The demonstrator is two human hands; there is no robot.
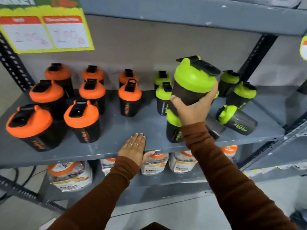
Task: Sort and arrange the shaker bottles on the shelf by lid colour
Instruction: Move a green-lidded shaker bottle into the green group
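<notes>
Several black shaker bottles with orange lids [83, 113] stand in rows on the left half of the grey shelf [116, 143]. Several green-lidded ones [163, 93] stand on the right half. My right hand [193, 108] is shut on a green-lidded shaker bottle [192, 80], held tilted above the shelf. Another green-lidded bottle [173, 128] stands just below that hand, partly hidden by my wrist. One green-lidded bottle [235, 118] lies on its side at the right. My left hand [133, 147] rests flat on the shelf's front edge, fingers apart, holding nothing.
A yellow price sign [44, 29] hangs at the upper left. White and orange pouches [70, 175] sit on the lower shelf. Black slotted uprights [255, 58] frame the unit, and another shelf runs overhead [182, 12]. Bare shelf surface shows around my left hand.
</notes>
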